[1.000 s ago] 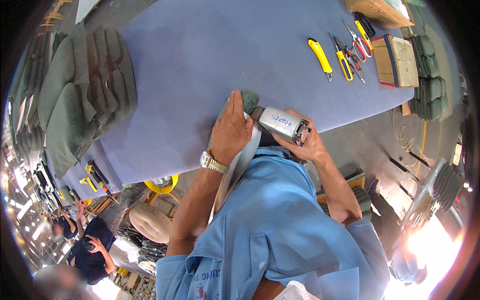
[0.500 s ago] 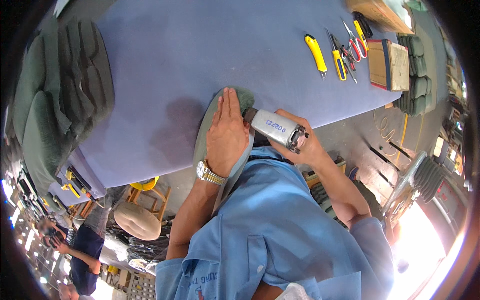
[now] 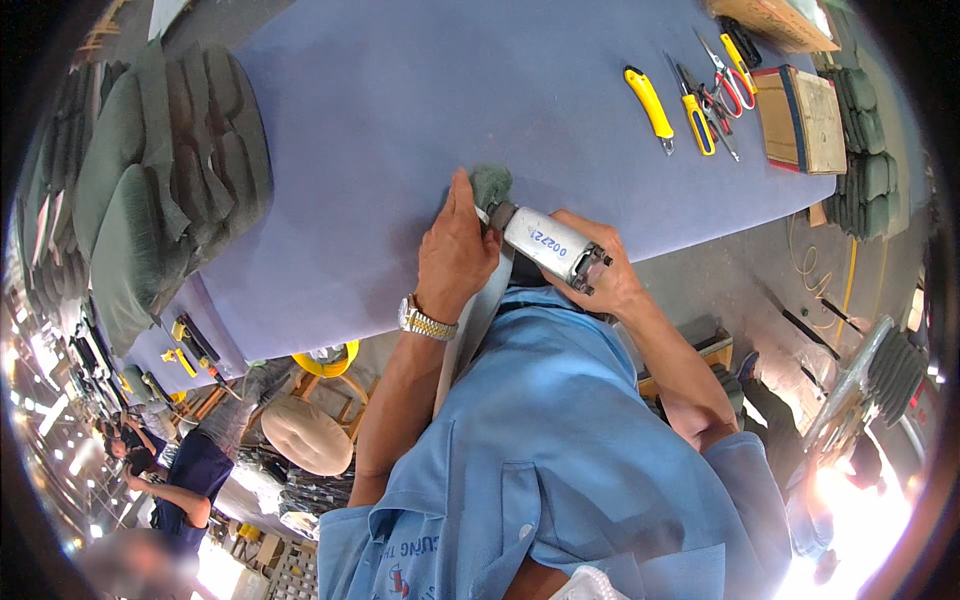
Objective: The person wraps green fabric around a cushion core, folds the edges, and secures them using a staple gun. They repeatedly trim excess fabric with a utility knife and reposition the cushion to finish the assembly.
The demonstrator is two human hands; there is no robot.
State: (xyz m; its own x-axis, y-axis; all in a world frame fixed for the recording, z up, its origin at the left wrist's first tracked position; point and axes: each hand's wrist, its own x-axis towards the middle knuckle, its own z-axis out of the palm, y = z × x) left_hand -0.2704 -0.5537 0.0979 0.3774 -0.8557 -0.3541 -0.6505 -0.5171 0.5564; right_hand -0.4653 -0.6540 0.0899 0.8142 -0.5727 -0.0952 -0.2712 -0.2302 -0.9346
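Note:
A silver air staple gun [image 3: 541,238] with a dark nose is gripped in my right hand [image 3: 610,268]. Its nose touches or nearly touches the edge of a green fabric-covered pad [image 3: 491,184] in front of my body. My left hand [image 3: 455,262], with a watch on the wrist, holds the pad from its left side, fingers pointing away from me. The pad stands tilted on its edge against the near side of the blue-grey table [image 3: 380,130]; its pale side strip runs down towards my shirt. Much of the pad is hidden by my left hand and the staple gun.
Stacked green pads [image 3: 190,170] stand at the table's left. On the right lie a yellow cutter [image 3: 650,108], a yellow screwdriver [image 3: 699,125], red-handled scissors [image 3: 735,88] and a cardboard box [image 3: 800,120]. A round beige cushion [image 3: 307,436] sits below left. Other people are at the lower left.
The pad has been tipped up from lying flatter to standing on edge. My left hand has turned from flat on its top to gripping its side. The staple gun stays against the edge.

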